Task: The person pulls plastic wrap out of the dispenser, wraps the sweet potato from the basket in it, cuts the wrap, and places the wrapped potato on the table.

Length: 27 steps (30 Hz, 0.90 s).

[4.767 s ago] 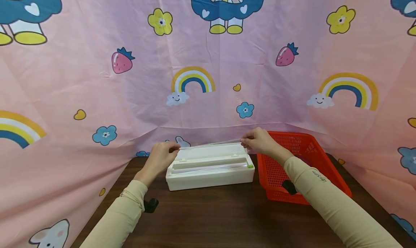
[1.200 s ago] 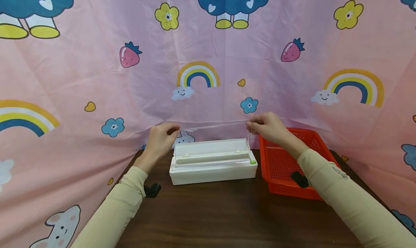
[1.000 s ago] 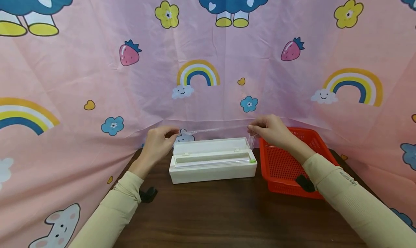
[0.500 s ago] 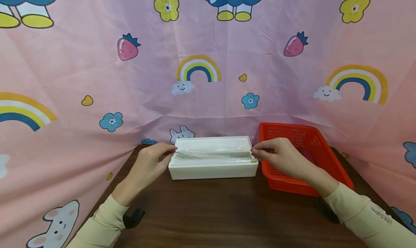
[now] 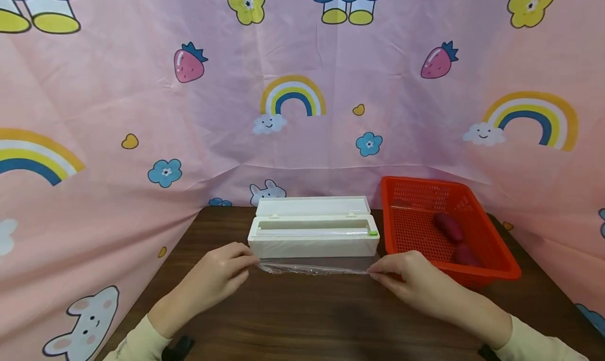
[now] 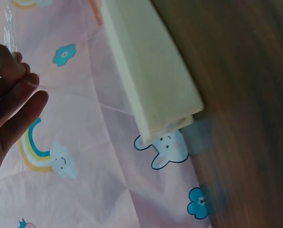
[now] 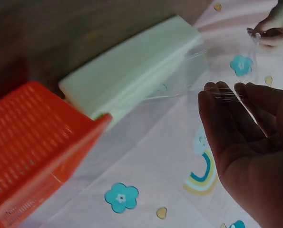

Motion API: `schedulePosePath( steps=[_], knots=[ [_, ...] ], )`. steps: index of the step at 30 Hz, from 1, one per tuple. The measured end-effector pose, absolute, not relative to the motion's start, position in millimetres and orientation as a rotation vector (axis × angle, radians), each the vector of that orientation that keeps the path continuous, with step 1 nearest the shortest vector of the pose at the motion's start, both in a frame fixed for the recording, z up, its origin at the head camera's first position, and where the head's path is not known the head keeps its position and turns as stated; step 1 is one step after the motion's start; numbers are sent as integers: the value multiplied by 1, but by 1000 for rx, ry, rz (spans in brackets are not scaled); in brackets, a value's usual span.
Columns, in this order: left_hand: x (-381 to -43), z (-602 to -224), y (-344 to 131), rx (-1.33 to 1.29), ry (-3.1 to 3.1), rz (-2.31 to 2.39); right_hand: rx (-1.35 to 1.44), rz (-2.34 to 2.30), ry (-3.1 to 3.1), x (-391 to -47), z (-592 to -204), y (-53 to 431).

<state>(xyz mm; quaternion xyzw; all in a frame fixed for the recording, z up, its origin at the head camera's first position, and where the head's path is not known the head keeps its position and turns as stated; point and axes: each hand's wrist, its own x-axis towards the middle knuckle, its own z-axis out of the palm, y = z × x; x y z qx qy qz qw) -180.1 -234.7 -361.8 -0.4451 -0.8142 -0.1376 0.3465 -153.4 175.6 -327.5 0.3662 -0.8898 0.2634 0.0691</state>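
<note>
A white cling film box [image 5: 312, 248] stands on the dark table with its lid raised at the back, a pale roll [image 5: 312, 231] inside and a green piece [image 5: 373, 233] at its right end. Clear cling film [image 5: 312, 269] stretches from it toward the front. My left hand [image 5: 212, 277] pinches the film's left corner between thumb and fingers. At the opposite corner, my right hand [image 5: 420, 282] pinches it too. In the left wrist view a shiny strand of film [image 6: 9, 35] rises from the fingertips. The right wrist view has the film crossing the fingertips of the right hand [image 7: 246, 128].
To the right of the box is a red plastic basket [image 5: 411, 240], close to the right hand. Inside lie two purplish-red, elongated items [image 5: 448, 226], one partly behind the basket's front wall. A pink patterned cloth [image 5: 302, 145] hangs behind the dark wooden table [image 5: 293, 319].
Both hands have come down and toward the front from above the open lid, drawing the film over the box and out before it. The box has stayed in place.
</note>
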Motion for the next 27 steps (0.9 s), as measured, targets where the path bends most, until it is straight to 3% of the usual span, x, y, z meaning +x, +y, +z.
schedulePosePath(
  steps=[14,27],
  knots=[
    [-170,-397,-231,-1307,-2156,-235,1319,776,-2637,-151,-387,185],
    [-168,-424,-229,-1331,-2305,-164,1326,779,-2752,-156,-418,180]
  ],
)
